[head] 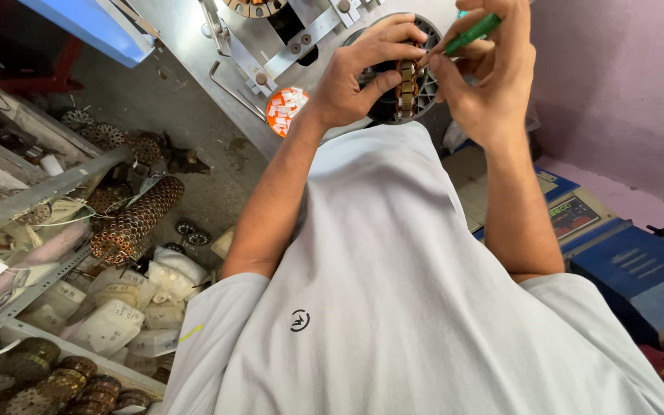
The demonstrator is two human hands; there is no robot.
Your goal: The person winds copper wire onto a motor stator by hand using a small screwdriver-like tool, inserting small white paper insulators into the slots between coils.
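My left hand (359, 77) grips a round motor stator (406, 88) with copper windings, fingers wrapped over its top and left side. My right hand (489, 73) holds a green-handled tool (472, 34) and presses its fingertips against the stator's right side. The tool's tip is hidden between the fingers. Both hands are raised in front of my chest, above my grey shirt (393, 292). Behind the stator stands a metal machine plate (286, 38) with bolts and brackets.
An orange round tub of small white pieces (283, 110) sits left of my left wrist. A stack of stators (136, 219) lies on the floor among white bags (128, 307) and metal angle bars (40, 192). A blue electronic box (624, 261) is on the right.
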